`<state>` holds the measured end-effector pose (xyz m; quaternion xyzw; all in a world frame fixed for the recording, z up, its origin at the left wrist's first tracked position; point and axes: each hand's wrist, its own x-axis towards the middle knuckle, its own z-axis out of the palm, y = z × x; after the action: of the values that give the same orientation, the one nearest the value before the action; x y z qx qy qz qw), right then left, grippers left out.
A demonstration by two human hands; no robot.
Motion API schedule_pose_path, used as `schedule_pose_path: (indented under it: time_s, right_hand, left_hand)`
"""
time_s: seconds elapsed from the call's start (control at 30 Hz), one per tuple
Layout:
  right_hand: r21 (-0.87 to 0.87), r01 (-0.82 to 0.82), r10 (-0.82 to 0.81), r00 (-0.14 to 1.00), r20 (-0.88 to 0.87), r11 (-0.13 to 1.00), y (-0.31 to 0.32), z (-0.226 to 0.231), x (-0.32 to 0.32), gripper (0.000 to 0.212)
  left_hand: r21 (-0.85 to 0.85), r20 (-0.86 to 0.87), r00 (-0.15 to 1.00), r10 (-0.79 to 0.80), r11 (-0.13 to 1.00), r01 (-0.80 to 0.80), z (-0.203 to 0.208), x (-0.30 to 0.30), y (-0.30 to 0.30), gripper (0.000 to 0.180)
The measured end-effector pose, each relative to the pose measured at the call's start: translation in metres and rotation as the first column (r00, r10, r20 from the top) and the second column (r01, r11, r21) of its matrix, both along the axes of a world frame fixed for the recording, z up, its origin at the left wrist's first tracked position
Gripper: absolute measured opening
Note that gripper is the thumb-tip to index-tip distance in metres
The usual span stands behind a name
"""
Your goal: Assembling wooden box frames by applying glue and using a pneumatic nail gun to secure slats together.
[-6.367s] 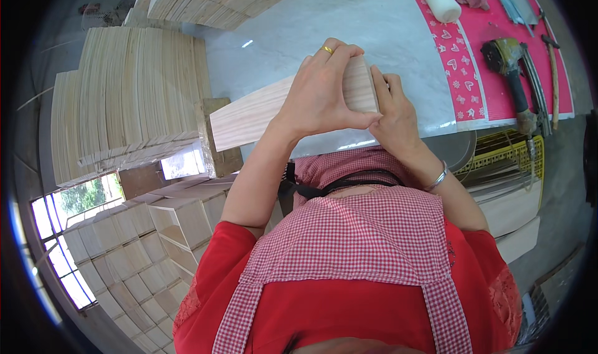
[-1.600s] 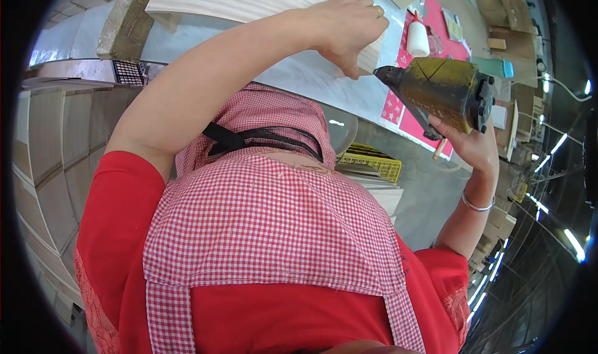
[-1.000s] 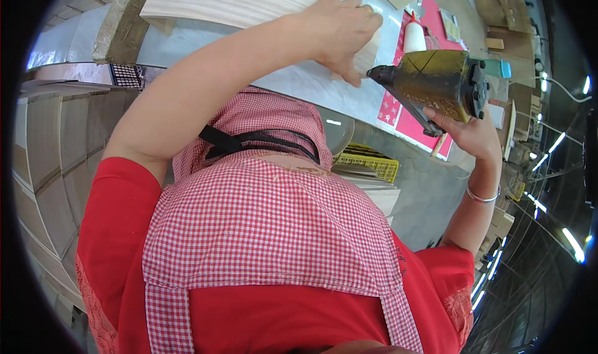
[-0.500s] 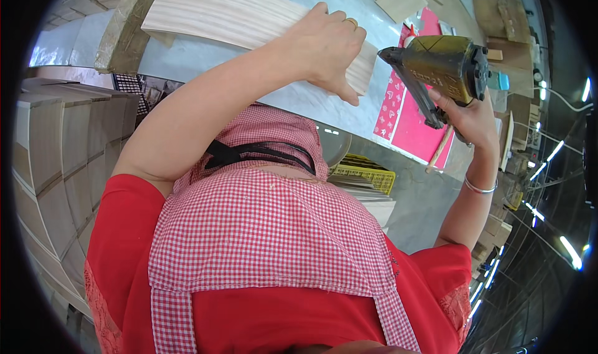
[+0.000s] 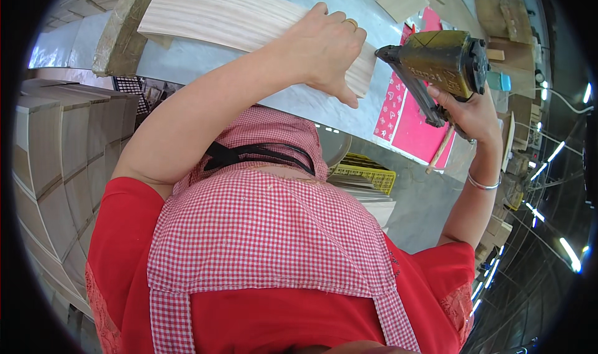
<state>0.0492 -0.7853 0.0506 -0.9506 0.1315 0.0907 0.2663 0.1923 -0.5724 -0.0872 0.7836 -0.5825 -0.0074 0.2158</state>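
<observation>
A long pale wooden board (image 5: 230, 11) lies across the table with wood pieces visible beneath its left end. My left hand (image 5: 327, 55) spans the board near its right end, fingers over the far edge and thumb at the near edge. My right hand (image 5: 476, 118) is wrapped round the handle of a nail gun (image 5: 433, 58) with a worn yellow-brown body and black nose. The nose points left, at the right end of the board. Whether its tip touches the wood I cannot tell.
A thick taped wooden bar (image 5: 128, 36) lies by the board's left end on the bluish table (image 5: 187, 61). Pink sheeting (image 5: 414, 133), a wooden stick (image 5: 440, 149) and a small wooden box (image 5: 403, 0) are at right. Stacked wooden boxes (image 5: 62, 142) stand left; a yellow crate (image 5: 383, 181) sits below.
The nail gun has shifted slightly left, its nose closer to the board's end. The board has slid very slightly left. My left hand keeps its grip.
</observation>
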Motion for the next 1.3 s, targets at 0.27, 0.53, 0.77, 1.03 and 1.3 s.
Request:
schedule_pose_path:
  time_s: [0.27,0.53,0.77,1.03,1.3]
  right_hand:
    - [0.005,0.052,-0.052,0.994,0.095,0.999,0.003,-0.003,-0.006,0.034]
    - [-0.098,0.551,-0.540,0.834,0.113,0.829,-0.046,-0.042,-0.116,0.036]
    - [-0.621,0.505,-0.418,0.859,0.295,0.600,-0.074,-0.167,-0.168,0.066]
    - [-0.596,0.604,-0.430,0.796,0.426,0.529,-0.067,-0.196,-0.151,0.062]
    - [-0.212,0.679,-0.431,0.644,0.632,0.703,-0.084,-0.222,-0.002,0.072]
  left_hand:
    - [-0.038,0.018,1.000,0.013,0.999,-0.012,-0.003,0.006,0.004,0.078]
    - [0.165,-0.076,0.997,-0.004,0.986,0.017,0.034,0.055,0.058,0.036]
    - [-0.324,0.295,0.952,0.084,0.946,0.017,-0.017,-0.008,0.049,0.029]
    - [-0.160,0.139,0.988,0.073,0.986,-0.050,-0.081,-0.026,0.057,0.041]
    - [0.050,0.032,0.979,0.203,0.978,-0.204,-0.088,-0.014,0.050,0.069]
